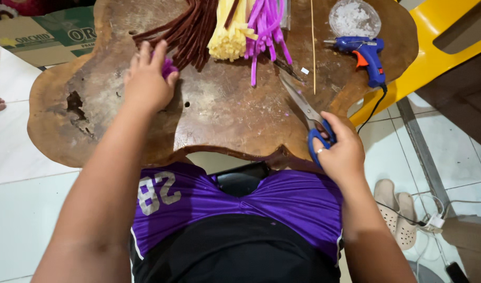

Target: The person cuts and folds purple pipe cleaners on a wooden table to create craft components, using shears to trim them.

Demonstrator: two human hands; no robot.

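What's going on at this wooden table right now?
A person sits at a slab-shaped wooden table. Their left hand presses on a small purple fuzzy piece beside the brown fuzzy stems. Their right hand grips the blue handles of the scissors, which lie on the table edge. Yellow stems, purple stems and a blue glue gun lie further back.

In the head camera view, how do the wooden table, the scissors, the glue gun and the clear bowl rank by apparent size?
1. wooden table
2. scissors
3. glue gun and clear bowl: they look alike, so I do not rank them.
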